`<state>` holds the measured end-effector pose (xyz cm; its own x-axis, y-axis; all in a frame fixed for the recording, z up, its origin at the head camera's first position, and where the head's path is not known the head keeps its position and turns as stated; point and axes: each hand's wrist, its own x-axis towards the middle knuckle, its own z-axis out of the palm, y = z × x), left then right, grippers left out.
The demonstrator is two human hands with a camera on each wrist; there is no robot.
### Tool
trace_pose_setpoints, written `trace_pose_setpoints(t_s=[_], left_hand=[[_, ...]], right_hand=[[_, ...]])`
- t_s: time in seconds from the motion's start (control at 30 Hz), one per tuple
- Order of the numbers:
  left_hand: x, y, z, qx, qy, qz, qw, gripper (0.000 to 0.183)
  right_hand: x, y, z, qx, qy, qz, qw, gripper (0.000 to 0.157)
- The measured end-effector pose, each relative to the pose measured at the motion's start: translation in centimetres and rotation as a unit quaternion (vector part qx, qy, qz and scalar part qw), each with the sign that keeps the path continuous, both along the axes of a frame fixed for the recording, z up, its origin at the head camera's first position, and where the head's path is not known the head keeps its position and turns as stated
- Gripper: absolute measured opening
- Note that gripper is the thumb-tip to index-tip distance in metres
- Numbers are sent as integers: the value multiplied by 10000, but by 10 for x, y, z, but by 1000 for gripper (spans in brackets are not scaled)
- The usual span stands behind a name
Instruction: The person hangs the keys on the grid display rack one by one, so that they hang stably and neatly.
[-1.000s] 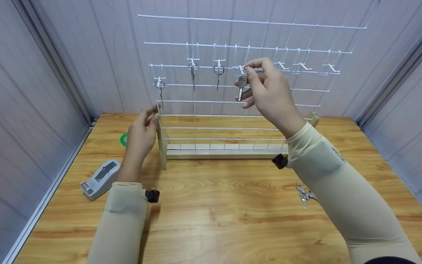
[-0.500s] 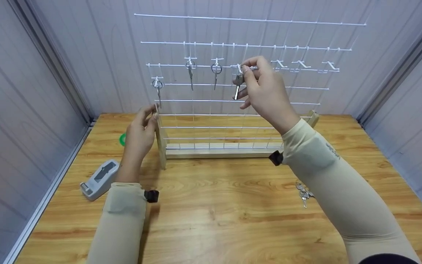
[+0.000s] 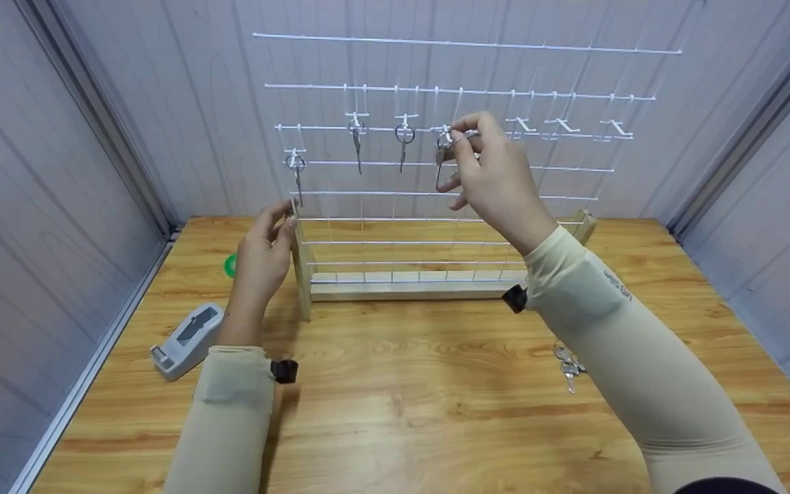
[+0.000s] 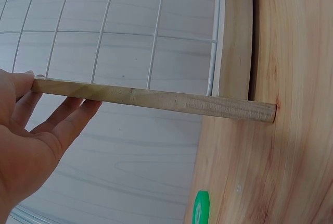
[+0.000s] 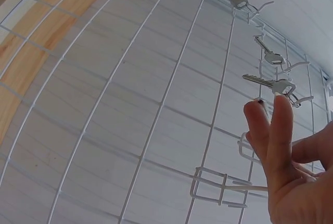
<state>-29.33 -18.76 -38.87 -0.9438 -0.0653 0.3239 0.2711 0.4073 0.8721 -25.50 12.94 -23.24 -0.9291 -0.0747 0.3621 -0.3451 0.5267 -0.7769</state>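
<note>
My right hand is raised at the white wire grid, thumb and forefinger pinching the ring of a silver key right at a hook. In the right wrist view, the fingers of this hand largely cover that key. Left of it, ringed keys hang on three other hooks, among them a key, another key and the leftmost key, set lower. My left hand grips the upper end of the rack's wooden side post between thumb and fingers.
Bare hooks continue along the grid to the right. More keys lie on the wooden table, beside my right forearm. At left are a grey tape dispenser and a green ring-shaped roll. Panelled walls enclose the table.
The pinched key has turned from flat-on to edge-on and shifted slightly left toward the hook with my right hand. My left hand keeps its grip on the post.
</note>
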Motion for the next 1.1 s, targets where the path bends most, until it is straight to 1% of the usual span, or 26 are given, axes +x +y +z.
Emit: trace_pose_setpoints(t_s=[0.17,0.37,0.53,0.7,0.9,1.1], left_hand=[[1,0,1,17,-45,-7,10000,40],[-1,1,4,61,-9,9,10000,41],[0,1,3,37,-44,28,10000,40],[1,1,-1,25,-187,55,9998,40],[3,1,-5,13,-127,0,9999,41],[-1,0,-1,88,-35,-27,10000,42]], right_hand=[[3,1,0,98,1,29,9999,28],[9,1,6,247,4,9,9997,29],[15,3,7,307,15,36,9995,31],[23,8,4,281,-126,97,9995,31],[38,21,-2,269,-271,183,9991,36],[57,43,-8,325,-283,373,9984,44]])
